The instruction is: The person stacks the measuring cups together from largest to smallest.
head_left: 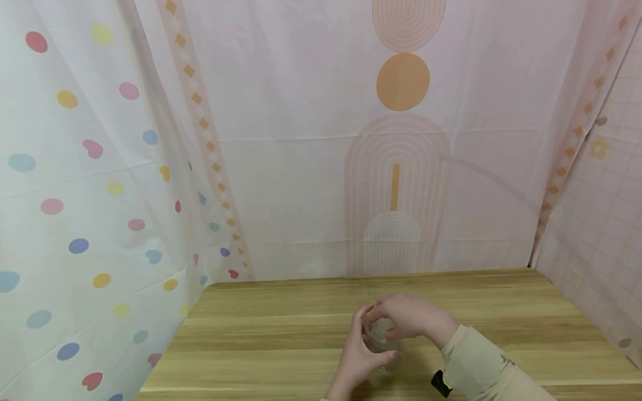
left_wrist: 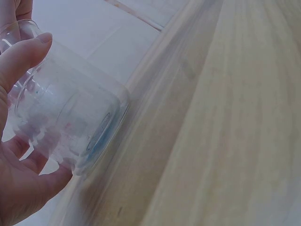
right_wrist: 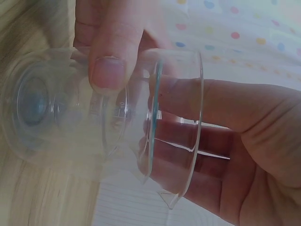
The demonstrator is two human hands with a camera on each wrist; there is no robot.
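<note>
A clear glass beaker [head_left: 379,329] stands upright at the front of the wooden table. My left hand [head_left: 357,351] grips its side, thumb on the near side and fingers round the other. In the right wrist view a smaller clear beaker [right_wrist: 154,117] with a bluish rim sits nested inside the larger beaker [right_wrist: 199,141], which has a pouring spout. From above, my right hand [head_left: 413,318] reaches in through the larger rim, its thumb and fingers pinching the inner rim. The larger beaker's base [left_wrist: 106,141] is close to the tabletop in the left wrist view.
The wood-grain table [head_left: 261,345] spreads out round both hands. A pale curtain [head_left: 296,195] with arch patterns hangs behind it, a dotted curtain [head_left: 100,223] on the left and a grid-patterned one [head_left: 597,234] on the right. A black device [head_left: 441,384] shows beside the right sleeve.
</note>
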